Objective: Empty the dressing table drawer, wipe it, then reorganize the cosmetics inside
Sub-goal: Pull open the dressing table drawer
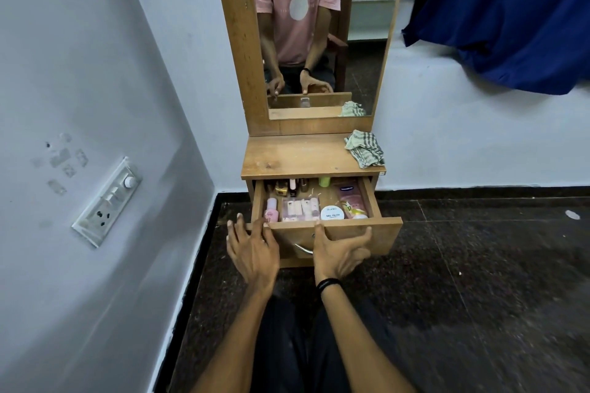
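Observation:
The wooden drawer (383,234) of the dressing table stands pulled out, full of cosmetics. Inside lie a pink bottle (271,209), a clear pack of small tubes (300,209), a white nail polish remover jar (332,212), a pink pouch (351,201), a green cap (324,181) and small bottles (289,187) at the back. My left hand (252,249) hovers at the drawer's left front corner, fingers spread, fingertips at the rim. My right hand (338,250) lies against the drawer front beside the metal handle (303,248), fingers spread, holding nothing.
A striped cloth (365,148) lies at the right of the dressing table top (297,156). The mirror (319,35) above reflects a seated person in a pink shirt. A wall with a switch panel (107,201) stands left, a blue curtain (510,9) hangs right, and the floor is dark.

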